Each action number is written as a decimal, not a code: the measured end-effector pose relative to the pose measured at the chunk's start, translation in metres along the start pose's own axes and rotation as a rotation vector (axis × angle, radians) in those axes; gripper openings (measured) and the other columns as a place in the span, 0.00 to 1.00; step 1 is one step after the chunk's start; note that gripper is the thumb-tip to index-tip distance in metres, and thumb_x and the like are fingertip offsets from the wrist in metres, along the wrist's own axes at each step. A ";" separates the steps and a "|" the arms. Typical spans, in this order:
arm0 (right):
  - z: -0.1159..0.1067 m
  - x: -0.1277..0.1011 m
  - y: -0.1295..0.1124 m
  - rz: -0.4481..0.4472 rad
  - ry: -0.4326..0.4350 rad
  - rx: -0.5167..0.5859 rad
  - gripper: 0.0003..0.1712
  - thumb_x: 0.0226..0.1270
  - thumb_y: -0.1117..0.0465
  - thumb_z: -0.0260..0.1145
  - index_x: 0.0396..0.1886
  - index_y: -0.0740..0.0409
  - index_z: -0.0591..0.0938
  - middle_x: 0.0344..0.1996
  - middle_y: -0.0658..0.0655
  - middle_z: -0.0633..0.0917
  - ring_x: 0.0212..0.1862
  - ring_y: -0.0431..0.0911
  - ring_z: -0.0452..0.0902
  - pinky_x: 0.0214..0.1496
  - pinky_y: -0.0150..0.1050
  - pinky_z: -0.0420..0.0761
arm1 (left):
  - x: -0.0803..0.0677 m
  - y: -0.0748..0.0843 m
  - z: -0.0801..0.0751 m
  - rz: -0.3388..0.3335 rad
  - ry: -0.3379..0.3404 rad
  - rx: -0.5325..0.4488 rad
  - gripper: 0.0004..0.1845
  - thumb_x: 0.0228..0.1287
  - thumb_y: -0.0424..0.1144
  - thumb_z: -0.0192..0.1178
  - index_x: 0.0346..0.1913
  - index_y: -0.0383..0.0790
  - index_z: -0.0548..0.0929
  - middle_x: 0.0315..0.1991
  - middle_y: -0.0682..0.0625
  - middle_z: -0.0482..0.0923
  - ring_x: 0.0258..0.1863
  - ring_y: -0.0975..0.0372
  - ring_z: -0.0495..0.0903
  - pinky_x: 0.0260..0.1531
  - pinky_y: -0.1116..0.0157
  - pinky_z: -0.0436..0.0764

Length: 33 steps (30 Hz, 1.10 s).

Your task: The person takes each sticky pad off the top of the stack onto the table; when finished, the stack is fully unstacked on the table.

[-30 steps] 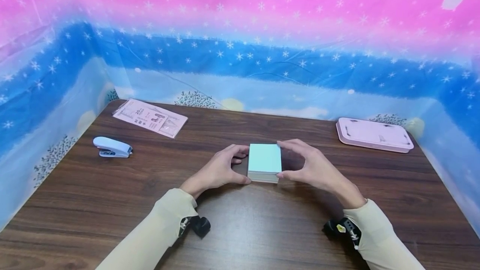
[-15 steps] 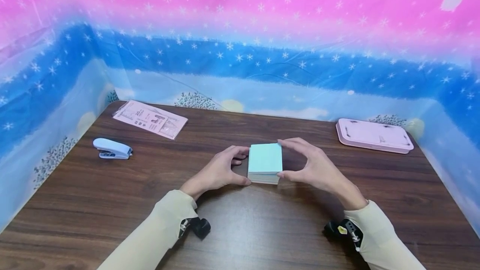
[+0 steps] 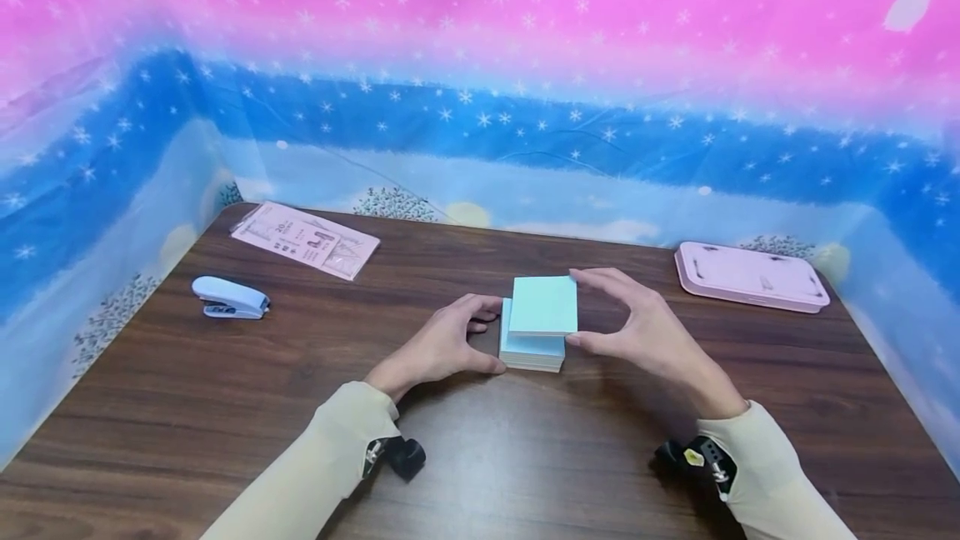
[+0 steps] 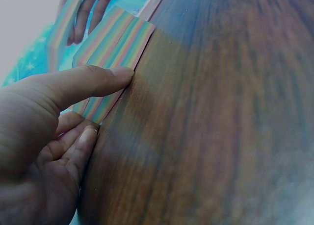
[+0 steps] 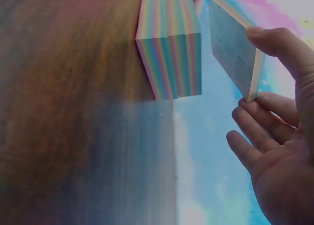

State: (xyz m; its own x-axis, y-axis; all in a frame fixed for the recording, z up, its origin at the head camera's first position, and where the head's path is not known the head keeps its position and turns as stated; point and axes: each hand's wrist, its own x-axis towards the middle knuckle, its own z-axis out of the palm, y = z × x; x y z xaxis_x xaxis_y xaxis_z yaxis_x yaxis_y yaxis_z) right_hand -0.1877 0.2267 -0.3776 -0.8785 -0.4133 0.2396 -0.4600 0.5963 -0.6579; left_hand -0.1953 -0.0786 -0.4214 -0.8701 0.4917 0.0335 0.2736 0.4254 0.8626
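At table centre the left hand [image 3: 442, 348] holds the pad [image 3: 528, 352] down, thumb and fingers curled on its 9 o'clock side. The right hand [image 3: 645, 332] pinches a wad [image 3: 544, 305] of sheets, raised just above the pad, apparently clear of it. A stapler [image 3: 228, 298] lies well off at 9 o'clock.

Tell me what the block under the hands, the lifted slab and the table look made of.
Block: seemingly stacked paper sheets, matt; its sides show fine rainbow striping in the right wrist view.
Lifted slab, pinched by the right hand: same paper, a thin batch with a pale blue top.
Table: dark wood grain with slight sheen, possibly laminate.
Left hand steadies the block.
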 end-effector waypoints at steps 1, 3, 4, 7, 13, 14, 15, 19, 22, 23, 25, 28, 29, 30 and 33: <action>-0.001 0.001 0.000 0.000 0.005 0.002 0.46 0.59 0.48 0.85 0.77 0.43 0.77 0.73 0.53 0.76 0.75 0.55 0.68 0.74 0.69 0.68 | 0.000 0.000 0.000 -0.001 0.003 0.000 0.47 0.52 0.34 0.83 0.75 0.36 0.73 0.67 0.43 0.76 0.63 0.49 0.80 0.66 0.56 0.80; -0.004 0.003 -0.001 0.002 0.017 -0.003 0.46 0.58 0.49 0.85 0.77 0.43 0.77 0.72 0.53 0.77 0.74 0.55 0.68 0.74 0.68 0.69 | 0.000 -0.001 0.001 0.002 0.008 0.000 0.46 0.51 0.34 0.84 0.75 0.36 0.74 0.67 0.43 0.76 0.63 0.49 0.81 0.66 0.57 0.80; -0.006 0.004 -0.001 0.005 0.025 -0.006 0.46 0.58 0.49 0.85 0.77 0.43 0.77 0.72 0.53 0.77 0.74 0.55 0.69 0.73 0.68 0.69 | 0.000 -0.001 0.001 0.002 0.008 -0.002 0.46 0.51 0.34 0.84 0.75 0.36 0.74 0.67 0.43 0.76 0.63 0.49 0.81 0.66 0.57 0.80; -0.011 0.009 -0.001 0.015 0.038 -0.017 0.46 0.59 0.49 0.85 0.77 0.43 0.77 0.72 0.52 0.77 0.74 0.54 0.68 0.73 0.68 0.69 | 0.001 -0.002 0.002 0.001 0.009 -0.005 0.46 0.50 0.33 0.84 0.74 0.35 0.74 0.67 0.43 0.76 0.63 0.49 0.81 0.66 0.57 0.80; -0.021 0.019 -0.002 0.061 0.060 -0.015 0.46 0.59 0.46 0.85 0.77 0.38 0.77 0.73 0.48 0.76 0.76 0.52 0.67 0.75 0.65 0.67 | 0.001 -0.003 0.001 0.008 0.014 -0.005 0.46 0.50 0.34 0.84 0.74 0.35 0.74 0.66 0.43 0.76 0.62 0.49 0.81 0.66 0.57 0.80; -0.022 0.021 -0.001 0.068 0.064 -0.007 0.46 0.58 0.46 0.85 0.77 0.38 0.77 0.73 0.47 0.76 0.76 0.52 0.66 0.76 0.65 0.66 | 0.001 -0.003 0.001 0.009 0.013 -0.003 0.46 0.50 0.34 0.84 0.74 0.35 0.74 0.66 0.43 0.76 0.62 0.49 0.81 0.66 0.57 0.80; -0.024 0.023 -0.001 0.070 0.065 0.001 0.46 0.59 0.46 0.85 0.77 0.38 0.77 0.72 0.47 0.76 0.76 0.52 0.66 0.76 0.65 0.65 | 0.001 -0.004 0.001 0.008 0.013 -0.002 0.47 0.51 0.34 0.84 0.75 0.36 0.74 0.66 0.44 0.76 0.63 0.49 0.81 0.66 0.57 0.80; -0.028 0.036 0.000 0.075 0.071 0.019 0.46 0.59 0.44 0.84 0.77 0.38 0.77 0.73 0.48 0.76 0.77 0.52 0.64 0.77 0.68 0.63 | 0.000 -0.003 0.001 0.007 0.014 -0.005 0.47 0.50 0.34 0.84 0.74 0.36 0.74 0.66 0.44 0.76 0.62 0.50 0.81 0.66 0.57 0.80; -0.031 0.047 0.001 0.069 0.072 0.062 0.45 0.60 0.45 0.84 0.77 0.40 0.77 0.73 0.48 0.76 0.76 0.52 0.67 0.76 0.65 0.66 | 0.000 -0.002 0.000 0.008 0.017 -0.005 0.47 0.50 0.34 0.84 0.74 0.35 0.74 0.66 0.44 0.76 0.62 0.49 0.81 0.65 0.58 0.81; -0.032 0.051 0.001 0.068 0.070 0.081 0.45 0.61 0.46 0.84 0.77 0.40 0.76 0.73 0.49 0.76 0.75 0.52 0.68 0.76 0.64 0.68 | 0.000 -0.002 0.000 0.009 0.016 -0.003 0.47 0.50 0.34 0.84 0.74 0.35 0.74 0.66 0.43 0.76 0.62 0.49 0.81 0.65 0.58 0.81; -0.033 0.057 0.002 0.066 0.062 0.120 0.45 0.61 0.47 0.84 0.77 0.43 0.76 0.74 0.49 0.75 0.74 0.51 0.70 0.76 0.59 0.71 | 0.000 -0.002 0.000 0.003 0.015 -0.002 0.47 0.50 0.34 0.84 0.75 0.35 0.74 0.67 0.44 0.76 0.63 0.50 0.81 0.65 0.58 0.81; -0.035 0.065 0.005 0.087 0.045 0.146 0.46 0.62 0.47 0.83 0.78 0.44 0.75 0.75 0.50 0.74 0.75 0.51 0.70 0.75 0.54 0.74 | 0.000 -0.002 0.001 -0.007 0.010 -0.010 0.47 0.50 0.34 0.84 0.75 0.36 0.74 0.67 0.44 0.76 0.63 0.51 0.81 0.66 0.59 0.80; -0.034 0.068 0.006 0.090 0.041 0.148 0.46 0.62 0.48 0.83 0.79 0.45 0.75 0.75 0.51 0.73 0.75 0.51 0.70 0.75 0.53 0.74 | 0.000 -0.002 0.001 -0.005 0.012 -0.014 0.47 0.50 0.34 0.84 0.74 0.36 0.74 0.67 0.44 0.76 0.63 0.50 0.81 0.66 0.58 0.80; -0.033 0.071 0.007 0.092 0.038 0.147 0.46 0.62 0.48 0.83 0.79 0.47 0.74 0.75 0.52 0.74 0.75 0.52 0.70 0.75 0.53 0.73 | 0.000 -0.002 0.002 -0.008 0.013 -0.019 0.47 0.50 0.33 0.84 0.74 0.36 0.74 0.67 0.44 0.76 0.63 0.51 0.81 0.66 0.59 0.80; -0.028 0.082 0.011 0.098 0.027 0.152 0.47 0.63 0.48 0.83 0.79 0.50 0.74 0.74 0.55 0.74 0.75 0.54 0.70 0.76 0.53 0.72 | -0.001 -0.002 0.002 -0.010 0.015 -0.023 0.47 0.50 0.33 0.84 0.74 0.36 0.74 0.67 0.44 0.76 0.63 0.51 0.81 0.66 0.59 0.80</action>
State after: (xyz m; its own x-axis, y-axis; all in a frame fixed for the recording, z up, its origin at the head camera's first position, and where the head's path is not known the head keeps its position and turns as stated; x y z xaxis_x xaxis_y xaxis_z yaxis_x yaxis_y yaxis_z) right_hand -0.2682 0.2193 -0.3451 -0.9222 -0.3384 0.1870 -0.3491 0.5209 -0.7790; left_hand -0.1945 -0.0782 -0.4245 -0.8789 0.4760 0.0321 0.2555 0.4128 0.8743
